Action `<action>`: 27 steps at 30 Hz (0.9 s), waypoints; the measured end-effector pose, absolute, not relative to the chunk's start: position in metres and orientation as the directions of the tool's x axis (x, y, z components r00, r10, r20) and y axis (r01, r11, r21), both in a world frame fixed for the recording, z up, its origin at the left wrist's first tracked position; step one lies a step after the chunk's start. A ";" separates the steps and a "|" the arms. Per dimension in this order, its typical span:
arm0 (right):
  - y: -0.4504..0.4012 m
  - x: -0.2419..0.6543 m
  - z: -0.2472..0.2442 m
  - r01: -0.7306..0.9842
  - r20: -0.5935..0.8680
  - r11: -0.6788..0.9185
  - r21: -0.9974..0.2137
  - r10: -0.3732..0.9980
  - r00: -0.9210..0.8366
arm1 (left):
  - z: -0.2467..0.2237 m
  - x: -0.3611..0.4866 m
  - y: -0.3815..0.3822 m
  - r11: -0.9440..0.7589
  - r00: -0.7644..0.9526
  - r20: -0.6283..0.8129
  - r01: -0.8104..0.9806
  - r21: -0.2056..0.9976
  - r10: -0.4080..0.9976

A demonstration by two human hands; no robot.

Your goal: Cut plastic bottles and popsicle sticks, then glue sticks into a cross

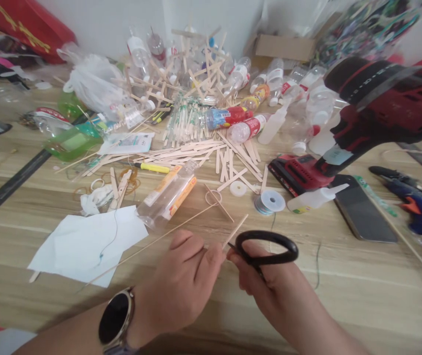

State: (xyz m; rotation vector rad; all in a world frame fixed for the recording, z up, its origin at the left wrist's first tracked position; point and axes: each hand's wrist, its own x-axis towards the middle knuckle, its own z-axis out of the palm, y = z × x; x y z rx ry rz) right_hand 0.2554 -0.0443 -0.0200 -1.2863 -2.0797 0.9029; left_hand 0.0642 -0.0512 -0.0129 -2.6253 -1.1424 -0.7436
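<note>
My left hand, with a watch on its wrist, is closed around a thin wooden stick whose tip points up and right. My right hand grips black-handled scissors just right of the stick. The scissor blades are mostly hidden between the two hands. Beyond the hands, a thin skewer and a short stick cross over a small ring on the table. A clear bottle with an orange label lies to the left of them.
Wooden sticks and plastic bottles crowd the back of the table. White paper lies left. On the right are a red drill, a glue bottle, a wire spool, a phone and a blue glue gun.
</note>
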 end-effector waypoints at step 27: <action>-0.050 0.245 -0.007 0.136 -0.349 -0.323 -0.937 0.820 -0.454 | -0.012 0.074 -0.058 0.118 0.366 -0.098 -0.032 0.992 0.926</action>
